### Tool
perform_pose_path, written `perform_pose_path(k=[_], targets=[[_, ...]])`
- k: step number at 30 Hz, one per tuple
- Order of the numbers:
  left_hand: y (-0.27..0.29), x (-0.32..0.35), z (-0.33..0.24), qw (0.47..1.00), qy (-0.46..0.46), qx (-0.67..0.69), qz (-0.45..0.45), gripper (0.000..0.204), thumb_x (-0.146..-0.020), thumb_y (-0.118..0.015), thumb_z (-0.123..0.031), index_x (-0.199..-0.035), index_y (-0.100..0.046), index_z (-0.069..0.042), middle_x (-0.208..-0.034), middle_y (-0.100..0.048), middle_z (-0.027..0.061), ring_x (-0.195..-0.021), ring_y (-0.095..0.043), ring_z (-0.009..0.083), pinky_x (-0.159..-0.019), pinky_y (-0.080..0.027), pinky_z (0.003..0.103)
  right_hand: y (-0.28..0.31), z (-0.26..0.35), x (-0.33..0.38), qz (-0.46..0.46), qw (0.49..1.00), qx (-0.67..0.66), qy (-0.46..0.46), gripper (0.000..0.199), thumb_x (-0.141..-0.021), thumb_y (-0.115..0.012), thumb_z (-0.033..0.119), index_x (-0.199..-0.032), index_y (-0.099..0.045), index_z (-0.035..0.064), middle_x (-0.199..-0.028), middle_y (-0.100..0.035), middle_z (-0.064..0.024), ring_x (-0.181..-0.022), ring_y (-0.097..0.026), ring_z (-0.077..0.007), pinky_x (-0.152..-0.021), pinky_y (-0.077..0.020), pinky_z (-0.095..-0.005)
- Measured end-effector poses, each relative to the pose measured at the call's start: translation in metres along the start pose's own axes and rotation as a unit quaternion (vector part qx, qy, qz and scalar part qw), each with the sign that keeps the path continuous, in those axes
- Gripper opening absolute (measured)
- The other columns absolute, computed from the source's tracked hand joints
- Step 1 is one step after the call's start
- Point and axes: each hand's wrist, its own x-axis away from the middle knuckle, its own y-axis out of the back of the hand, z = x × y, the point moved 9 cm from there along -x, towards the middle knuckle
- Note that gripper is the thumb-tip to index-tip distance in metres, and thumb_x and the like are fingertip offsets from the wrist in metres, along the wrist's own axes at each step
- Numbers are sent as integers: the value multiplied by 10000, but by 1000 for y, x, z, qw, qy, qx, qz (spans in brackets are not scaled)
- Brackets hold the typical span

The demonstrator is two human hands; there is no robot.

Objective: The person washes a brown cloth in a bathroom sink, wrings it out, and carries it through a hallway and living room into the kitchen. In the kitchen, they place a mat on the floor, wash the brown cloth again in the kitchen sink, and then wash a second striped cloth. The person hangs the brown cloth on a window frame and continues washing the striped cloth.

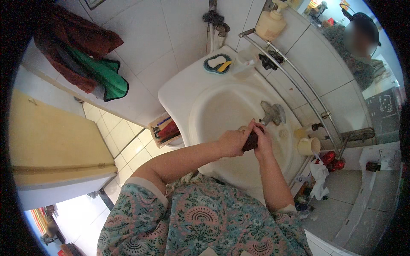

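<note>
though half-hidden, object (250, 144) diagonal toward tap (273, 113)

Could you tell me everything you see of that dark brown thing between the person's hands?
The dark brown object has a slight reddish tinge. Fingers cover some of it, so its full shape, parts and material can't be told. It slants between the left hand and the right hand, touched by both, above the washbasin and near the tap.

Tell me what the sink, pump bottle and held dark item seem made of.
Sink: likely glazed ceramic, given its smooth, shiny white surface. Pump bottle: probably plastic, satin cream, with a moulded-looking pump. Dark item: material unclear; dull brown, partly covered.
</note>
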Motion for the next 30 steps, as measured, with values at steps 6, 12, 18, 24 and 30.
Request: perform_pose_path(k=[6,12,18,24,30], targets=[[14,-5,18,972,-122,102,-173,1166,-654,-782,-304,-1434,64,-120,-1171,-508,201,-1050,-534,361,-808,-488,420,14,5,9,6,996,-72,56,278,-796,-662,110,-1038,-534,66,-926,-598,-59,-881,-576,-201,-762,-476,-340],[-44,-16,36,622,89,776,57,762,-791,-498,-654,-1327,-335,-137,-1174,-532,101,-1083,-510,288,-824,-485,412,-4,58,53,-15,888,218,404,258,-796,-649,60,-1022,-526,45,-958,-579,-61,-904,-547,-168,-831,-438,-320],[-13,-22,38,699,135,668,-218,188,-818,-638,-248,-903,-608,-83,-792,-599,31,-716,-578,151,-644,-482,286,-9,35,69,-96,958,-53,267,261,-906,-535,246,-1063,-515,38,-908,-532,-43,-862,-533,-147,-769,-454,-289],[68,6,-37,918,-57,183,-347,241,-774,-630,-291,-708,-601,-61,-709,-592,91,-678,-594,257,-594,-485,351,-6,-6,24,1,942,-331,54,283,-924,-457,291,-1048,-519,45,-985,-560,-75,-898,-567,-218,-779,-483,-373],[75,-1,-75,918,-248,31,-307,195,-676,-638,-290,-676,-588,-102,-710,-589,85,-676,-582,309,-576,-475,428,-22,-15,9,230,887,-397,-48,317,-904,-435,313,-1111,-509,84,-1075,-555,-76,-986,-557,-249,-838,-480,-421]])
